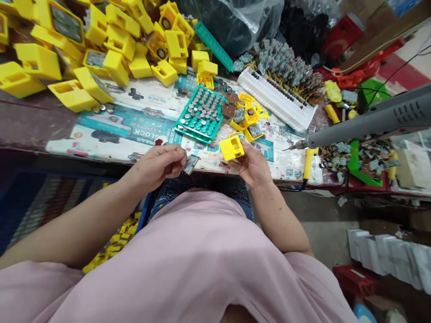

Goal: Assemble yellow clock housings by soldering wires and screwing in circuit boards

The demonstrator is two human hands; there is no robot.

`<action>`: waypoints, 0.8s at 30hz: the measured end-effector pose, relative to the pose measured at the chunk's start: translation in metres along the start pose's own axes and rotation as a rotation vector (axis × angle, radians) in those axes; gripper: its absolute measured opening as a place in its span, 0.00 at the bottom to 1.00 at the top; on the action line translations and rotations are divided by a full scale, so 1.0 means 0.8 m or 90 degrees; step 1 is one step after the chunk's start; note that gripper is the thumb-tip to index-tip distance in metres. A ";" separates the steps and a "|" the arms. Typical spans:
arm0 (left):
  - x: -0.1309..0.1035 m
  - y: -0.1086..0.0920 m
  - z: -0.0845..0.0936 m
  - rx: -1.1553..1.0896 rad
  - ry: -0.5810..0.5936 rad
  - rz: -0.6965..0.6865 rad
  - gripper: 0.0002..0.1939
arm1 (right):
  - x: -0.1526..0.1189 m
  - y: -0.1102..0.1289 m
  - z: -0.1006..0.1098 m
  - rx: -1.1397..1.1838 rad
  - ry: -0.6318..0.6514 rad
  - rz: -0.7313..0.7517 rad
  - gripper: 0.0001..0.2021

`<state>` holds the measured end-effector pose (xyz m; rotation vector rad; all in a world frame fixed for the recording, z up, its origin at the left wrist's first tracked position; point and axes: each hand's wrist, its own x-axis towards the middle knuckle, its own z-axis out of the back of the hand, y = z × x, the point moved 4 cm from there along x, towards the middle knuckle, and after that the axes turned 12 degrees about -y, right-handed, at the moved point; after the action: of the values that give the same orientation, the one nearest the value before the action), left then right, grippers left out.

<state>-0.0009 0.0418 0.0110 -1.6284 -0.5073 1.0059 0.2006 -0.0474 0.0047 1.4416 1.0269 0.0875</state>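
Note:
Between the closed fingers of my left hand [163,166] is a small grey plate [191,164], held just over the table's front edge. My right hand [252,163] grips a yellow plastic housing [231,148] by its right side, with an opening in the housing facing up. The two hands are apart. Beyond them lies a green tray [195,133] holding many round metal pieces. Several small yellow parts [249,117] and brown pieces [229,110] sit to the right of that tray.
Yellow housings [119,40] are piled at the back left. A white rack [276,101] with wired parts stands at the back right. A grey screwdriver-like tool [353,125] reaches in from the right, above wired pieces [373,157] and a green frame [357,166].

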 end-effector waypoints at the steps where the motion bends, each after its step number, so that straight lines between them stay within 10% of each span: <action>1: -0.001 0.000 -0.001 -0.018 0.005 0.009 0.16 | -0.001 -0.002 -0.001 0.021 -0.009 -0.038 0.09; 15: -0.004 0.011 -0.005 -0.153 -0.032 0.094 0.18 | -0.004 -0.005 0.001 0.096 -0.033 -0.120 0.06; 24: 0.000 -0.017 0.007 -0.028 0.007 0.037 0.22 | -0.015 -0.020 -0.025 -0.533 0.089 0.667 0.12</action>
<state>-0.0031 0.0494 0.0232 -1.6952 -0.4802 1.0338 0.1728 -0.0433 0.0015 1.0330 0.1590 1.2336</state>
